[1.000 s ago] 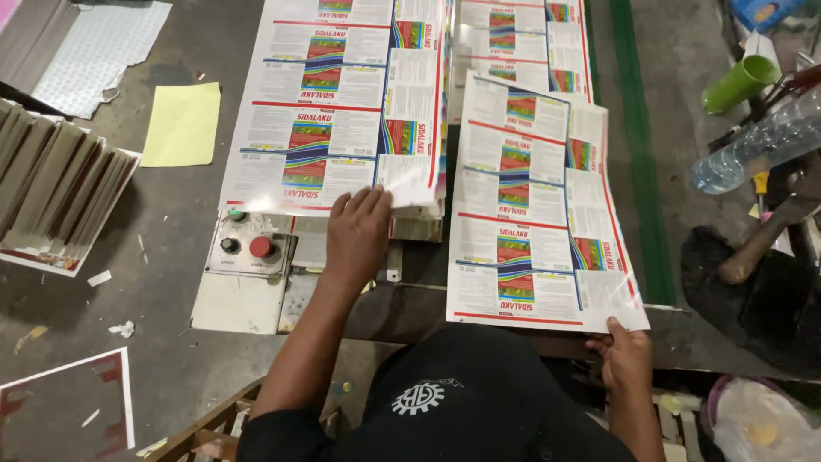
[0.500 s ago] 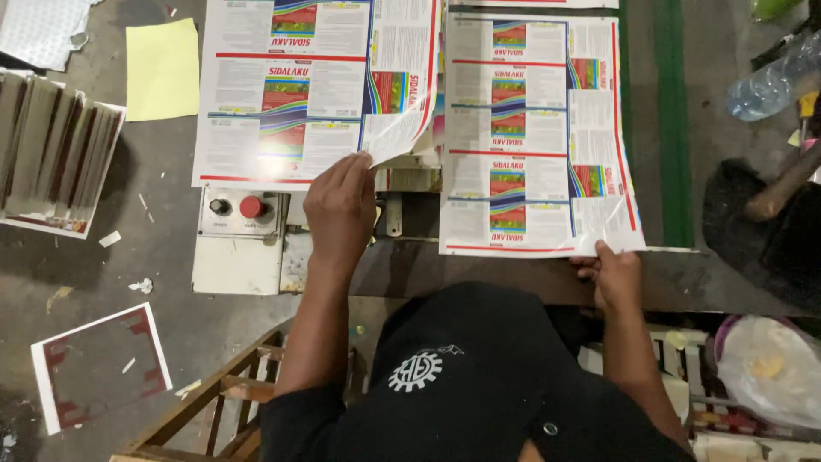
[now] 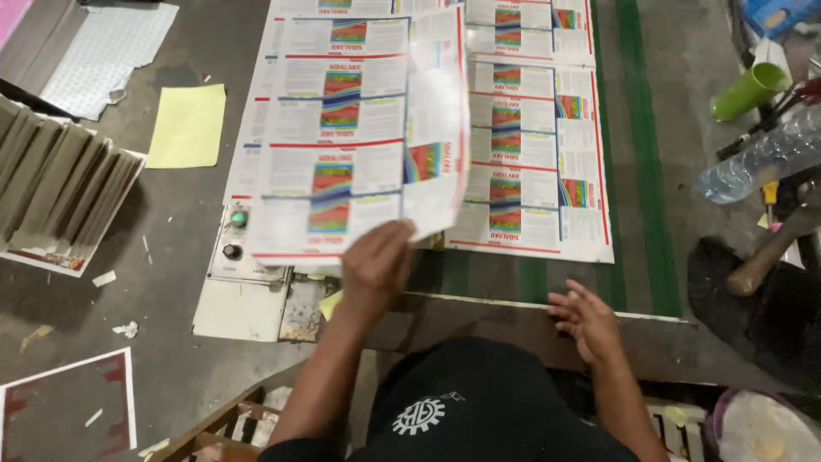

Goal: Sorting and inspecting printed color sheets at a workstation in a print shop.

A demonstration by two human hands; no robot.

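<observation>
The left hand (image 3: 375, 261) fingers pinch a lifted white printed label sheet (image 3: 359, 128); beyond the loose, empty right hand (image 3: 588, 321) fingers, the flat printed stack (image 3: 534, 154) waits on the worktop.

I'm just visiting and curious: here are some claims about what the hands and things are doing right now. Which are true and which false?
1. The left hand holds a printed sheet lifted by its near edge. True.
2. The right hand grips a hammer. False: it is open and holds nothing, near the table's front edge.
3. A yellow paper lies left of the sheets. True.
4. The green cup stands among the stacked boards at the left. False: it lies at the far right, above a clear plastic bottle.
</observation>
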